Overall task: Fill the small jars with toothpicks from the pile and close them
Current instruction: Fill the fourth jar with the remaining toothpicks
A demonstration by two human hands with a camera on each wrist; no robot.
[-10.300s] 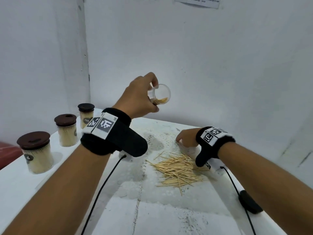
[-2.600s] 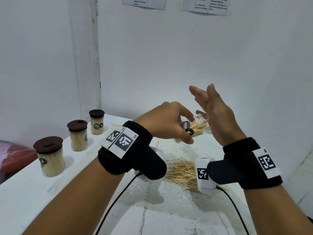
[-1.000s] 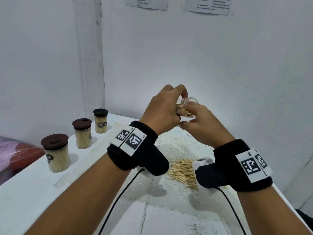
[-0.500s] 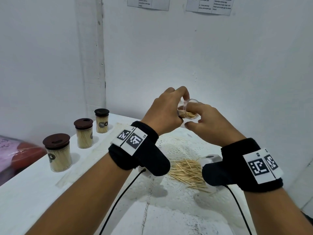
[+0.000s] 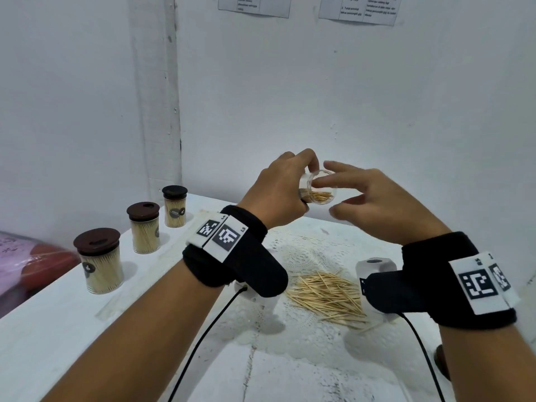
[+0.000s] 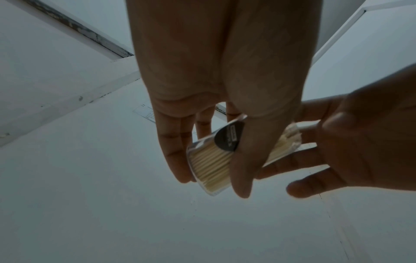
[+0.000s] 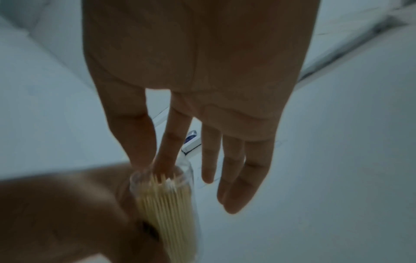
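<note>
The left hand (image 5: 280, 195) was raised above the table (image 5: 52, 329), fingers curled round a small clear jar (image 5: 318, 189) tipped on its side, mouth toward three o'clock. The right hand (image 5: 377, 204) hovered at that mouth with fingers spread, index fingertip at the rim above the toothpicks inside. The toothpick pile (image 5: 326, 295) lay below at six o'clock; three lidded jars (image 5: 100, 259) lined the nine o'clock edge.

Since half a sec ago the right hand (image 5: 374, 204) has opened up, fingers (image 7: 166, 151) spread at the mouth of the jar (image 5: 317, 188). Jar now tipped nearer level in the left hand (image 5: 278, 190), w/ more toothpicks (image 6: 211, 163) inside than 10 s back
</note>
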